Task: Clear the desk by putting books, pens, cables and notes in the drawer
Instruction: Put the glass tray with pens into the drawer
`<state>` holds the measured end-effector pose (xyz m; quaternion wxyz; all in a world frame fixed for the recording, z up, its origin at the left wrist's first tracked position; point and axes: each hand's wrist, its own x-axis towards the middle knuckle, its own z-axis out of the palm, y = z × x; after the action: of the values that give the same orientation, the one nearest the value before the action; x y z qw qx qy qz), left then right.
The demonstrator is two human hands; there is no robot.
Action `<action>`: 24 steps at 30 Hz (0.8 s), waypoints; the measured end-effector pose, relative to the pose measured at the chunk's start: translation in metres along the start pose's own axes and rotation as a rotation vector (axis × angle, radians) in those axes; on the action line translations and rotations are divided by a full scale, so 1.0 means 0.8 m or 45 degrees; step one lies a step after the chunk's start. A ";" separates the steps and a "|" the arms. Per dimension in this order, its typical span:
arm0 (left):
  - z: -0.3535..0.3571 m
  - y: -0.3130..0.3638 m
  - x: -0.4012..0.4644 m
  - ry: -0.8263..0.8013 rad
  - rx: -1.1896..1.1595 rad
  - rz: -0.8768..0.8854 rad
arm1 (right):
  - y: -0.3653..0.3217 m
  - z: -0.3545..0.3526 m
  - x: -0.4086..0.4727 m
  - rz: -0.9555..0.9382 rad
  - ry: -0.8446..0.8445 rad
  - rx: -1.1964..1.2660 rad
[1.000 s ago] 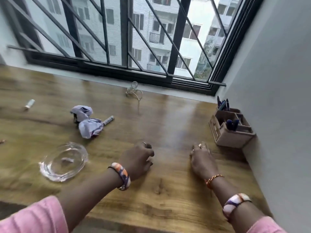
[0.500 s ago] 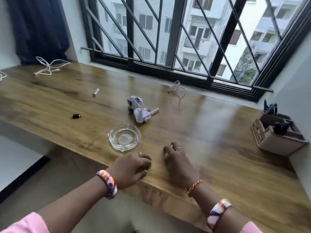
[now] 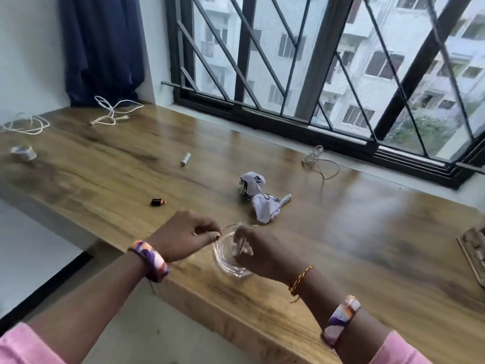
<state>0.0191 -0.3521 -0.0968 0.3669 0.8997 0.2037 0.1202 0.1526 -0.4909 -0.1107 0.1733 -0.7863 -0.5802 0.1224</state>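
Both hands meet at the round clear glass dish (image 3: 231,261) near the wooden table (image 3: 367,258) front edge. Left hand (image 3: 181,233) fingers pinch its rim; right hand (image 3: 258,254) fingers curl around its right side. Crumpled lilac paper notes (image 3: 258,199) lie just behind; white coiled cables (image 3: 319,161) lie well apart by the window.

Your left hand (image 3: 183,233) and right hand (image 3: 258,252) both curl over the rim of the glass dish (image 3: 225,261) near the bench (image 3: 367,245) front edge. Behind it lie crumpled notes (image 3: 258,199), a white marker (image 3: 185,159) and a small black cap (image 3: 158,202). White cables (image 3: 112,111) sit far left; another cable (image 3: 319,161) lies by the window.
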 end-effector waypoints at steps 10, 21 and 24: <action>-0.072 -0.129 0.218 0.249 0.683 -0.387 | -0.008 -0.002 0.033 0.144 -0.089 -0.083; -0.069 -0.128 0.275 0.261 0.515 -0.375 | -0.009 0.011 0.054 0.368 0.149 0.010; -0.064 -0.090 0.238 0.234 0.265 -0.185 | -0.003 0.016 0.068 0.343 0.185 0.040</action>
<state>0.1497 -0.1872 -0.0991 0.2591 0.9010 0.3124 0.1532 0.1620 -0.4368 -0.1210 0.2090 -0.8611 -0.4534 0.0964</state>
